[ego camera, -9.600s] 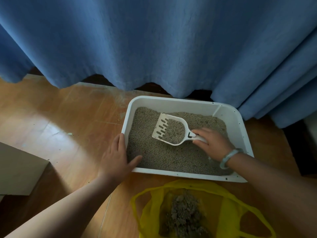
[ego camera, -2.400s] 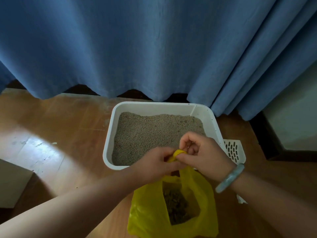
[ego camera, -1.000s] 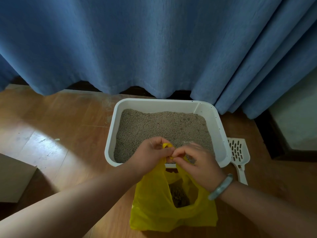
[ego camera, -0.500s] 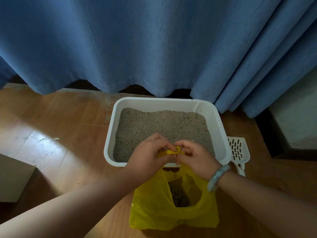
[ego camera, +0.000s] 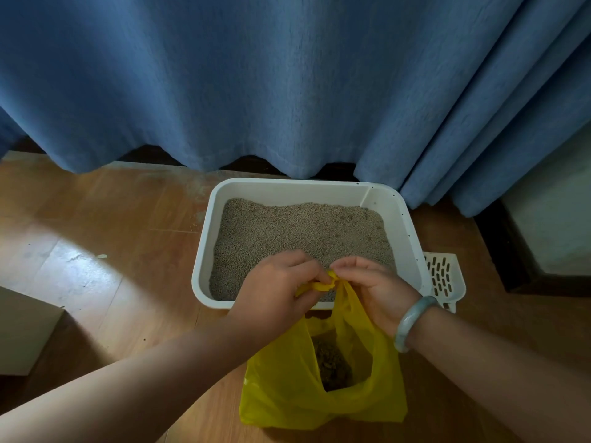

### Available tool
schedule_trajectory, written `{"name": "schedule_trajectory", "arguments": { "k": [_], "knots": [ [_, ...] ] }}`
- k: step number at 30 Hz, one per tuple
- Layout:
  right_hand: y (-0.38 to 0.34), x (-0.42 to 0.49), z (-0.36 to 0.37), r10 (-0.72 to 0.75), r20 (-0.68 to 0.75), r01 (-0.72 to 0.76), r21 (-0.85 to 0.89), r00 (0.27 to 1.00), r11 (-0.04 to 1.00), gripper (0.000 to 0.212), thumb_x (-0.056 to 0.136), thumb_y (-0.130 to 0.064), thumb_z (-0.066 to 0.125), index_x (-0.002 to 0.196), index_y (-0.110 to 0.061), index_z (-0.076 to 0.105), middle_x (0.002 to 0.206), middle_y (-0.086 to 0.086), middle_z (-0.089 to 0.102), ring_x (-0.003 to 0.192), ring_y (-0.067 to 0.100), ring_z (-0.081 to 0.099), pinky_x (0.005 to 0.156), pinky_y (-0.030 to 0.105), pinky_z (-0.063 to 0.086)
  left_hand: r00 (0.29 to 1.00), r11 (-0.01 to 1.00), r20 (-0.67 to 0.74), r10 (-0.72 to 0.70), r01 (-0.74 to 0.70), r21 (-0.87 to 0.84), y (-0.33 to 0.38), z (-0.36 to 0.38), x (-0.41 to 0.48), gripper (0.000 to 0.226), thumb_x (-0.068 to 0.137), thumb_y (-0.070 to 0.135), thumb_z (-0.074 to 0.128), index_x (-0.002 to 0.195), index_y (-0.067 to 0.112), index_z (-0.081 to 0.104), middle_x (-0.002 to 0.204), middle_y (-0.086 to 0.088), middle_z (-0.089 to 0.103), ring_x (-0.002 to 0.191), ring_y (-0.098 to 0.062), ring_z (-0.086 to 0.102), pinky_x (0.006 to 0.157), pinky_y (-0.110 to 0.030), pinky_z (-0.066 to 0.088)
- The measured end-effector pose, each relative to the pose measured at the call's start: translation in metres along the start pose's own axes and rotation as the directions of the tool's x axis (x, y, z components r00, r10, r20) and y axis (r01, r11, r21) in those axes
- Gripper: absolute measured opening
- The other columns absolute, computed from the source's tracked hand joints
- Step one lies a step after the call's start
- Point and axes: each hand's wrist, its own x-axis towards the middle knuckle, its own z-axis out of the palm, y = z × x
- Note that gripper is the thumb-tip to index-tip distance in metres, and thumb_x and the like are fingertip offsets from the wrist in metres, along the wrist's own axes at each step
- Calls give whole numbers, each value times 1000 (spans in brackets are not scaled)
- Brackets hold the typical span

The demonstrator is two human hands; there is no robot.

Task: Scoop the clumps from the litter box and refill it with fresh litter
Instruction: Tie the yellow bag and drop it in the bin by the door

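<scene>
A white litter box filled with grey litter sits on the wooden floor below a blue curtain. In front of it stands a yellow plastic bag with dark clumps visible through its opening. My left hand and my right hand meet above the bag, each pinching a twisted yellow handle at the knot between them. A white slotted scoop lies on the floor against the box's right side, partly hidden by my right wrist.
A blue curtain hangs right behind the box. A pale cardboard box sits at the left edge. A light-coloured block with a dark base stands at the right. Bare wooden floor stretches left of the litter box.
Since the scooping, the scoop has been laid beside the box and both hands took up the bag handles. Over the last second the handles are drawn tighter together into a knot.
</scene>
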Motion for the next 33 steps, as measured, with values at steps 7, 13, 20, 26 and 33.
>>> {"name": "schedule_trajectory", "arguments": {
  "k": [7, 13, 20, 26, 33],
  "knots": [
    [6, 8, -4, -1, -129, 4, 22, 992, 1000, 14, 80, 0, 63, 82, -13, 61, 63, 1, 63, 51, 10, 56, 53, 26, 45, 986, 980, 86, -144, 154, -128, -7, -1, 0, 19, 76, 42, 61, 84, 26, 68, 76, 15, 60, 73, -1, 58, 65, -30, 49],
    [18, 15, -13, -126, -225, 94, -147, 966, 985, 19, 84, -3, 65, 85, -17, 53, 79, 4, 69, 70, 20, 60, 68, 34, 48, 944, 945, 152, -293, 310, -105, -24, 1, -3, 15, 73, 41, 63, 76, 27, 68, 72, 13, 60, 72, -3, 57, 65, -33, 48],
    [21, 13, -29, -467, -143, 262, -669, 873, 696, 14, 93, -9, 53, 101, -20, 56, 90, -2, 57, 84, 11, 55, 72, 19, 43, 891, 878, 194, -410, 443, -180, -39, -3, -14, 13, 77, 39, 67, 67, 41, 59, 73, 14, 62, 72, -2, 58, 66, -29, 48],
    [12, 20, -31, -477, -13, 269, -812, 879, 517, 14, 95, -15, 52, 96, -14, 65, 82, -7, 56, 74, 5, 51, 69, 17, 42, 891, 732, 193, -410, 448, -514, -9, -13, 11, 19, 78, 33, 72, 66, 24, 60, 86, -3, 57, 80, -7, 54, 74, -22, 44],
    [-16, 8, -1, -23, 2, 21, 260, 1000, 965, 15, 93, -18, 50, 82, -10, 55, 70, 7, 62, 64, 18, 59, 58, 28, 53, 875, 372, 353, -331, 465, -803, 38, -12, 31, 15, 84, 0, 61, 73, 2, 51, 101, -31, 65, 92, -21, 64, 81, -24, 50]
  ]
}}
